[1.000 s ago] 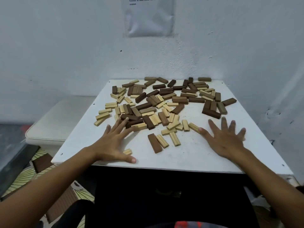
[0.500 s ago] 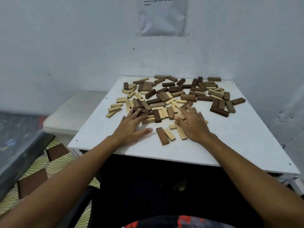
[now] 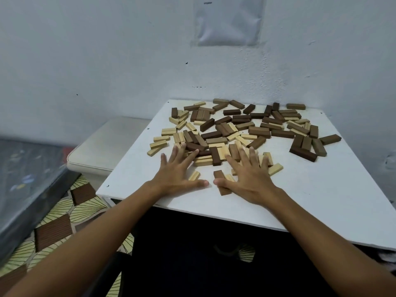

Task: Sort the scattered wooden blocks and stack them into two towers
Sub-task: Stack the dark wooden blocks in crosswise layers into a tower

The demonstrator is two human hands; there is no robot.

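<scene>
Several light and dark wooden blocks (image 3: pixel 240 129) lie scattered flat across the far half of a white table (image 3: pixel 321 200). My left hand (image 3: pixel 177 173) lies flat with fingers spread, fingertips touching the near edge of the pile. A small light block (image 3: pixel 194 175) sits beside its thumb. My right hand (image 3: pixel 249 176) is flat too, fingers spread, covering part of a dark block (image 3: pixel 218 174) and some light ones. The two thumbs nearly meet. Neither hand holds anything.
White walls close the table in at the back and right. A cluster of dark blocks (image 3: pixel 306 146) lies at the right. A pale cushioned seat (image 3: pixel 102 146) stands left of the table, a grey mattress (image 3: pixel 25 179) further left. A plastic sleeve (image 3: pixel 228 20) hangs on the wall.
Both hands slid inward from wide apart until the thumbs almost touch. The right hand came left over the near blocks. The camera view shifted left.
</scene>
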